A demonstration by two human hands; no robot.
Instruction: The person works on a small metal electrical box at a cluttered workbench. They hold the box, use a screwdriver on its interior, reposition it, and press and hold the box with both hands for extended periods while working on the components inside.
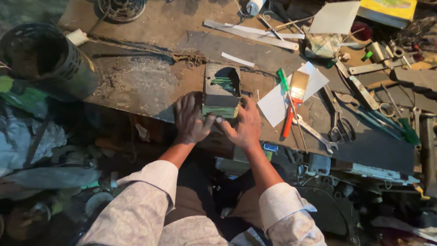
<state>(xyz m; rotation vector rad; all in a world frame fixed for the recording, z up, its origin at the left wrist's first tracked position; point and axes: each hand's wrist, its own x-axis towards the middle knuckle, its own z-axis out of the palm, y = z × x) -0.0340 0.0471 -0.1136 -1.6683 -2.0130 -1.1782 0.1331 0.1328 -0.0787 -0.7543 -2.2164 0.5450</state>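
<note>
A boxy stack of thin metal plates point(221, 91) with green-edged layers and a dark window on top stands on the grimy workbench point(136, 86). My left hand point(190, 117) lies flat against its left near corner, thumb pressing the front face. My right hand point(243, 124) grips the right near corner, fingers on the front edge. Both hands hold the stack between them at the bench's near edge.
A paintbrush with an orange handle point(293, 100) lies on white paper point(291, 93) to the right, beside a green screwdriver point(283, 80), scissors point(339, 123), a wrench point(314, 133) and metal strips point(252, 33). A perforated metal cylinder point(45, 57) lies far left. Clutter fills the floor below.
</note>
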